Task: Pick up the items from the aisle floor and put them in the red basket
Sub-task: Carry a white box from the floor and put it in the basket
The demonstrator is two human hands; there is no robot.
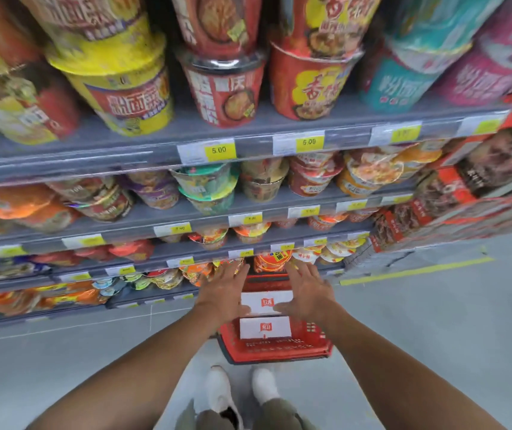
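Observation:
A red basket (310, 346) stands on the grey aisle floor in front of my white shoes. Two white boxes with a red logo lie in it, one nearer me (265, 327) and one farther (266, 301). My left hand (223, 290) and my right hand (309, 293) hover over the basket with fingers spread and straight, on either side of the farther box. Whether the hands touch that box I cannot tell. Neither hand holds anything.
Grey shelves (248, 141) full of instant noodle cups and bowls rise directly ahead, with yellow price tags on their edges. Stacked red cartons (453, 193) stand at the right. A yellow line (416, 270) runs across the floor on the right.

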